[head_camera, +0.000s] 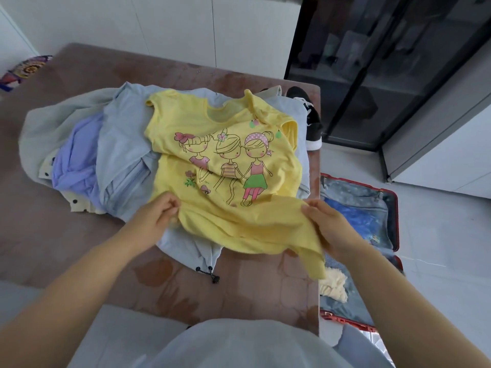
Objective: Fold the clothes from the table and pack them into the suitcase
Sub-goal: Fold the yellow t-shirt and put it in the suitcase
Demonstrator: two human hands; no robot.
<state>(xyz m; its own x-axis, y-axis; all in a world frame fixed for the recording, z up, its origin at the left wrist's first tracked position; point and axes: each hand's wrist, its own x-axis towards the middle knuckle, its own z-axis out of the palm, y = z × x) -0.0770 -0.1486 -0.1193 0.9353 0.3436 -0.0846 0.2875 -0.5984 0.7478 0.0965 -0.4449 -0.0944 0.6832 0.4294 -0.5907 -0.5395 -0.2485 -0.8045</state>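
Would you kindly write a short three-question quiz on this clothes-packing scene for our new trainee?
1. Multiple choice: the left hand and right hand grip the yellow cartoon-print cotton T-shirt by its A) collar, B) lower edge, C) sleeves?
2. Fill in: the open red hard-shell suitcase lies on the ___, to the right of the brown table.
3. True or false: the T-shirt is already inside the suitcase.
Key: 1 B; 2 floor; 3 false.
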